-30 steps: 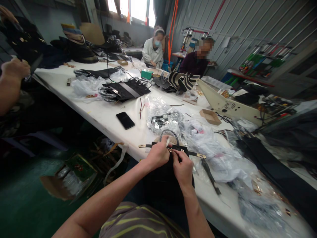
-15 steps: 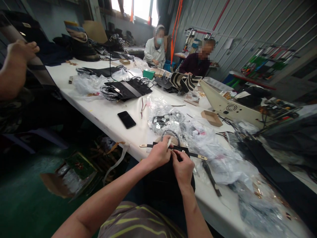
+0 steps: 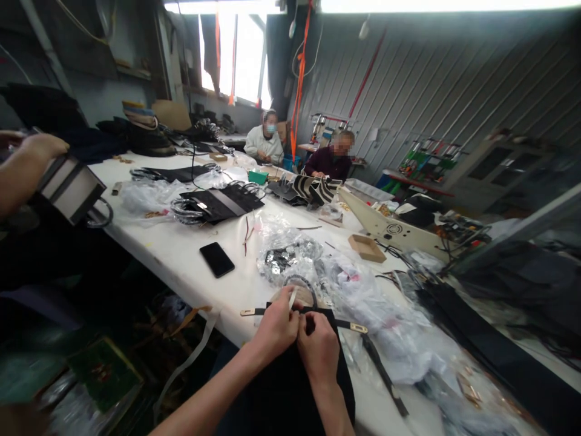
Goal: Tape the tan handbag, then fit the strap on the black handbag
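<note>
A black handbag (image 3: 285,390) lies against my lap and the table edge, its curved handle (image 3: 305,282) pointing away from me. Across its top runs a dark strap with gold-coloured metal tips (image 3: 358,327). My left hand (image 3: 278,324) is closed at the bag's top edge, and a narrow white strip (image 3: 293,298) sticks up from its fingers. Right beside it, my right hand (image 3: 320,342) pinches at the same spot, thumb and forefinger together. Whatever small thing lies between the right fingertips is hidden.
A phone (image 3: 216,260), clear plastic bags (image 3: 363,290) and a small cardboard box (image 3: 367,248) lie on the white table (image 3: 170,242). Black bags (image 3: 222,203) are stacked farther back. A co-worker's hand (image 3: 43,148) holds a bag at left; two people sit at the far end.
The view has tilted up, so everything sits lower in the picture. My hands stay together at the bag's top. At left, the co-worker's bag has turned and come lower.
</note>
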`<act>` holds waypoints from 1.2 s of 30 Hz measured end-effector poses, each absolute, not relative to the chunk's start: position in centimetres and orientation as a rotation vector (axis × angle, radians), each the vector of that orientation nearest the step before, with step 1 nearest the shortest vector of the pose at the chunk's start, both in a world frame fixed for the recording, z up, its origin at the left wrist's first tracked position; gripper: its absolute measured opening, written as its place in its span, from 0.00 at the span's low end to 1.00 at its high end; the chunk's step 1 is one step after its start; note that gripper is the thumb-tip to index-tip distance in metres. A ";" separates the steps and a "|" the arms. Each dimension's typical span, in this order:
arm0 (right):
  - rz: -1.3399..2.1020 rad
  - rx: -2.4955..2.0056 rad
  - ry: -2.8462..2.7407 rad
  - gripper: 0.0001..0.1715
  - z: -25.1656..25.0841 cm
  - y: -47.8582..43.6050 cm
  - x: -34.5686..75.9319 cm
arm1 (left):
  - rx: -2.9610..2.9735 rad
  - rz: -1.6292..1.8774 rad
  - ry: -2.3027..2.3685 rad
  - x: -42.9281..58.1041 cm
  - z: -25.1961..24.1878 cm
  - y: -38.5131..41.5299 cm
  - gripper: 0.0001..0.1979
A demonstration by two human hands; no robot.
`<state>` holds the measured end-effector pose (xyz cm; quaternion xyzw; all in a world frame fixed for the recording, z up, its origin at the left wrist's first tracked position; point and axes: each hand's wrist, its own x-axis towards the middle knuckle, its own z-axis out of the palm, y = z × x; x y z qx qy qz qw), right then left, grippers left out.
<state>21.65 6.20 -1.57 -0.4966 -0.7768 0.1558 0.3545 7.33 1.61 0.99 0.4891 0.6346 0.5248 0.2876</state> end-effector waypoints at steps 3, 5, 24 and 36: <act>0.446 -1.338 -2.005 0.13 -1.8 6.6 21.4 | 1.289 1.435 1.669 7.3 0.7 1.7 0.29; 0.492 -1.332 -1.997 0.15 -1.9 6.8 21.4 | 1.263 1.456 1.647 7.3 0.7 1.6 0.28; 0.625 -0.982 -1.994 0.20 4.0 6.9 24.7 | 1.429 1.395 1.613 6.9 6.2 -2.6 0.19; 0.563 -0.469 -2.372 0.16 8.9 7.9 24.0 | 1.624 1.227 1.741 6.7 6.2 -3.4 0.14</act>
